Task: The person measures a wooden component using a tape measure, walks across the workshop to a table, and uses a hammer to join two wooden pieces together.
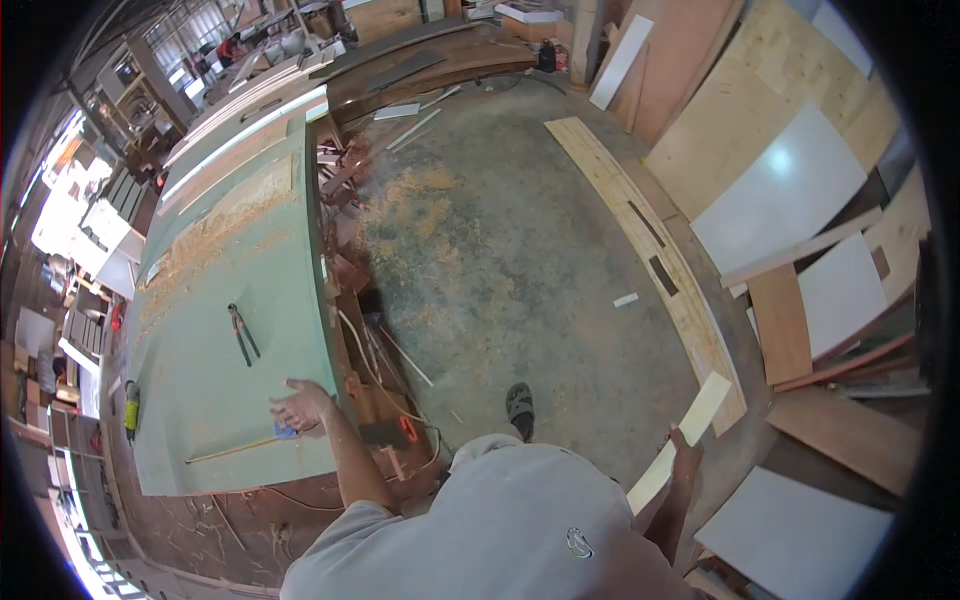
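Note:
My left hand (300,407) hovers open, fingers spread, over the near right corner of a green work table (240,300), just above a small blue object (285,432) and a thin wooden stick (235,450) lying on the table. My right hand (685,452) hangs at my side, shut on a pale narrow wooden board (680,440) that slants up to the right. A pair of dark pincers (242,332) lies on the table farther away. My sandalled foot (519,408) stands on the concrete floor.
Sawdust covers the table's far part (215,230) and the floor (420,200). A long plank (650,250) lies on the floor at right. White and wood panels (780,190) lean along the right. Wood scraps and a cable (370,370) crowd the table's right edge.

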`<state>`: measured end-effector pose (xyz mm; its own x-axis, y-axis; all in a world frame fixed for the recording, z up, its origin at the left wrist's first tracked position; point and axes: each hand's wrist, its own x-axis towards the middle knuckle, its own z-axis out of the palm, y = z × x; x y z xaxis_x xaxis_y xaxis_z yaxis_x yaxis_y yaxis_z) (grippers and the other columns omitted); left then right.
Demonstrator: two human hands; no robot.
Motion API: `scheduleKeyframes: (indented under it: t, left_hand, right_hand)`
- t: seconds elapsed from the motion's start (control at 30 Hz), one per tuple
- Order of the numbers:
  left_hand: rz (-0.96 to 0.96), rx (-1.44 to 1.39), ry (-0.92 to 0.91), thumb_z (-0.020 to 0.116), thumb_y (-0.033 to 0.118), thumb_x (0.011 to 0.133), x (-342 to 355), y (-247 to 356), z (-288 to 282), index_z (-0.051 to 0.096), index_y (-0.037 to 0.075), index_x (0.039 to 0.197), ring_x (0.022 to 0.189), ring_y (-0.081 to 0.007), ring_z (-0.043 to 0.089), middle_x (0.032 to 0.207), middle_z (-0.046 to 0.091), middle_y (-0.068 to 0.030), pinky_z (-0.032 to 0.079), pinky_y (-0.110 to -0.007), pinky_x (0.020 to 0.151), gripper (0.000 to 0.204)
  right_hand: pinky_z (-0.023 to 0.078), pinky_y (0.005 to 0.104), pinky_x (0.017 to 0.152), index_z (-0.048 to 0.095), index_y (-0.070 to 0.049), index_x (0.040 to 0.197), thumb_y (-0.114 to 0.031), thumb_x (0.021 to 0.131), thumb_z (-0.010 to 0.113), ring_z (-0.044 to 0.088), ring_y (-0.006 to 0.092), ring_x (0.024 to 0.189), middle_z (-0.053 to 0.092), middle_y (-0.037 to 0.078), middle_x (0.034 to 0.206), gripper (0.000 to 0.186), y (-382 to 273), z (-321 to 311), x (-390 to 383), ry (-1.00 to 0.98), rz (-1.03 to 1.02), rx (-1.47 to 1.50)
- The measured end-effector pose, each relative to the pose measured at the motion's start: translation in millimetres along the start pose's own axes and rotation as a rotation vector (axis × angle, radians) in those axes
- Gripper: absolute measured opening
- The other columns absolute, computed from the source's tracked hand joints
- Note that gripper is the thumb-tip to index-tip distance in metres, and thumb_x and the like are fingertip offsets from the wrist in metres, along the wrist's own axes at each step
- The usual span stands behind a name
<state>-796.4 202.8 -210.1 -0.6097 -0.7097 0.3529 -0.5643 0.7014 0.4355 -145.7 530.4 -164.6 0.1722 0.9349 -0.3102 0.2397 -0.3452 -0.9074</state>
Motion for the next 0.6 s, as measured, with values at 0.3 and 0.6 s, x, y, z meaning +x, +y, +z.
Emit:
scheduleKeyframes:
  t: [0.3,0.6]
  left_hand:
    - [0.621,-0.616,-0.377,0.067,0.03,0.087,-190.1,233.3,3.0,0.058,-0.002,0.113,0.122,-0.049,0.048,0.14,0.035,-0.0317,0.044,-0.053,0.101,0.042]
    - [1.359,0.238,-1.422,0.052,0.05,0.093,-346.3,256.3,103.7,0.061,0.004,0.126,0.132,-0.0456,0.044,0.141,0.05,-0.0286,0.031,-0.052,0.113,0.058]
  right_hand:
    - [0.049,0.0349,0.082,0.067,0.004,0.108,-0.031,0.087,0.075,0.063,0.0196,0.09,0.067,0.008,0.09,0.042,-132.9,118.2,182.4,-0.056,-0.099,-0.079]
    - [0.048,0.0365,0.09,0.071,0.003,0.105,-0.035,0.092,0.07,0.063,0.0213,0.099,0.07,0.012,0.1,0.04,-200.8,260.0,330.2,-0.208,-0.295,-0.156]
